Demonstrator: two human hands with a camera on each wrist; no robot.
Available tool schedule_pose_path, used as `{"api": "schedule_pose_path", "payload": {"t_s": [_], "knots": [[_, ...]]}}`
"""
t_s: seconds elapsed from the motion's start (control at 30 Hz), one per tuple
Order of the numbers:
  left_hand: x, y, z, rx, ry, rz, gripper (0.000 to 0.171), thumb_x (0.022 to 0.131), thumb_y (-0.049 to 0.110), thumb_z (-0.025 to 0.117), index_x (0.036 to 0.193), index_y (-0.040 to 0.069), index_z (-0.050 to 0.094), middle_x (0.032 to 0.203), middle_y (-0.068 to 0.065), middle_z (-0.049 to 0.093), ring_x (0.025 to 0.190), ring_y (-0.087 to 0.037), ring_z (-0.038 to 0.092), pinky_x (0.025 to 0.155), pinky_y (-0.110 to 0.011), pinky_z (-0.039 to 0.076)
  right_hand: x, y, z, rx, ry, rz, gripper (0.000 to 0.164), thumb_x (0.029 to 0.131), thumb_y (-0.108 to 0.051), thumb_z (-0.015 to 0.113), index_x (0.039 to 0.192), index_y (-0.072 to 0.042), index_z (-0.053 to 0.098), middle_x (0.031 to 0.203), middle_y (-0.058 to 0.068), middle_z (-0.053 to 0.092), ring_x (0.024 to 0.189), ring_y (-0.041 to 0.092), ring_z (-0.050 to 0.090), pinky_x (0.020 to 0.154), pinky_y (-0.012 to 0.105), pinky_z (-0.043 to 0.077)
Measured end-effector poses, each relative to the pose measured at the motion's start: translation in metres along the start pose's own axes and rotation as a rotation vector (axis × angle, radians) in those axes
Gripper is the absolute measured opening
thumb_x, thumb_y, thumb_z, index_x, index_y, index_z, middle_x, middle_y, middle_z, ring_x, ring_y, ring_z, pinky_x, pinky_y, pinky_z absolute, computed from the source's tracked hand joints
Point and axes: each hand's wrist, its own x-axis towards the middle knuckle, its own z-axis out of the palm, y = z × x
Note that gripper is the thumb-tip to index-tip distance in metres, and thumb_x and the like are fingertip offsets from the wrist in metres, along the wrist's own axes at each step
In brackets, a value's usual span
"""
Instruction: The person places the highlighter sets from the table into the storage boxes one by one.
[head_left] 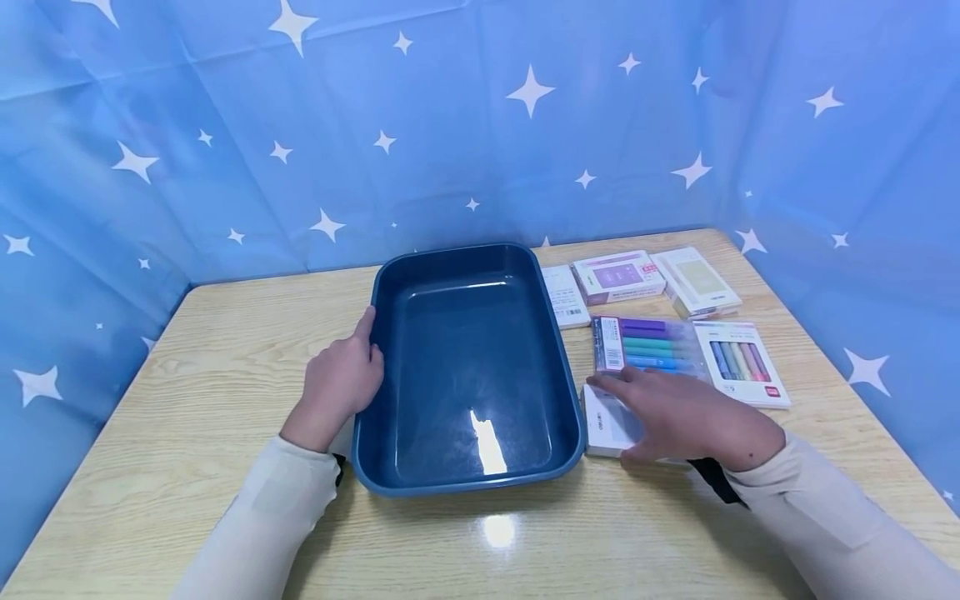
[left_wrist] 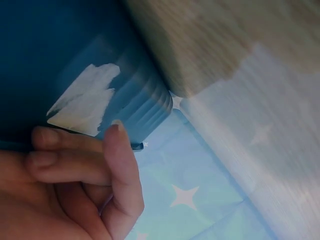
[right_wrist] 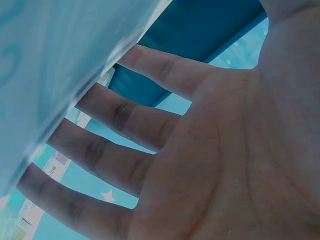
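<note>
A dark blue plastic tub (head_left: 465,367) stands on the table. My left hand (head_left: 341,379) grips its left rim, index finger stretched along the edge and the thumb at the rim. In the left wrist view, bent fingers lie against the tub's outer wall (left_wrist: 30,65), near a torn white label (left_wrist: 85,100). Beside the tub's right near corner lies a white box (head_left: 609,423). My right hand (head_left: 682,412) spans this box, thumb at the near side and fingers at the far side. In the right wrist view, the fingertips (right_wrist: 90,97) meet the box's edge.
Behind the right hand lie a clear pack of coloured markers (head_left: 648,343) and a white box with a pen window (head_left: 738,362). Farther back are a purple-labelled box (head_left: 618,277), a yellow-labelled box (head_left: 697,282) and a white box (head_left: 566,296). A blue star-patterned curtain (head_left: 450,125) surrounds the table (head_left: 225,375).
</note>
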Motion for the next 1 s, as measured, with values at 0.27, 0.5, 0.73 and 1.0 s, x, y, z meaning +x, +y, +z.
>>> {"api": "schedule_pose_path", "payload": {"t_s": [0.27, 0.5, 0.73, 1.0], "knots": [[-0.001, -0.001, -0.001, -0.004, 0.004, -0.010, 0.061, 0.102, 0.020, 0.040, 0.159, 0.008, 0.024, 0.052, -0.006, 0.046, 0.043, -0.022, 0.047, 0.040, -0.030, 0.033, -0.003, 0.001, -0.007, 0.007, 0.025, -0.002, 0.093, 0.070, -0.046, 0.088, 0.148, -0.017, 0.048, 0.140, 0.023, 0.055, 0.116, 0.038, 0.062, 0.094, 0.055, 0.053], [-0.001, -0.001, 0.000, -0.008, 0.005, -0.010, 0.061, 0.102, 0.020, 0.040, 0.159, 0.008, 0.024, 0.052, -0.006, 0.047, 0.043, -0.022, 0.047, 0.040, -0.030, 0.032, -0.010, 0.005, -0.015, 0.016, 0.056, 0.031, 0.094, 0.071, -0.045, 0.087, 0.151, -0.020, 0.044, 0.139, 0.023, 0.056, 0.108, 0.034, 0.063, 0.086, 0.054, 0.056], [0.000, -0.001, 0.002, 0.008, 0.006, -0.015, 0.061, 0.102, 0.020, 0.040, 0.160, 0.009, 0.024, 0.052, -0.007, 0.048, 0.043, -0.023, 0.048, 0.040, -0.031, 0.033, -0.015, 0.008, -0.024, -0.025, 0.129, 0.018, 0.095, 0.073, -0.047, 0.085, 0.153, -0.019, 0.042, 0.135, 0.023, 0.058, 0.103, 0.032, 0.063, 0.075, 0.049, 0.056], [0.001, 0.000, 0.002, 0.016, 0.008, -0.009, 0.061, 0.101, 0.021, 0.039, 0.160, 0.009, 0.023, 0.052, -0.006, 0.047, 0.043, -0.023, 0.048, 0.040, -0.032, 0.033, -0.021, 0.010, -0.029, -0.070, 0.237, -0.037, 0.095, 0.074, -0.046, 0.084, 0.155, -0.019, 0.040, 0.138, 0.023, 0.056, 0.110, 0.038, 0.063, 0.075, 0.050, 0.056]]}}
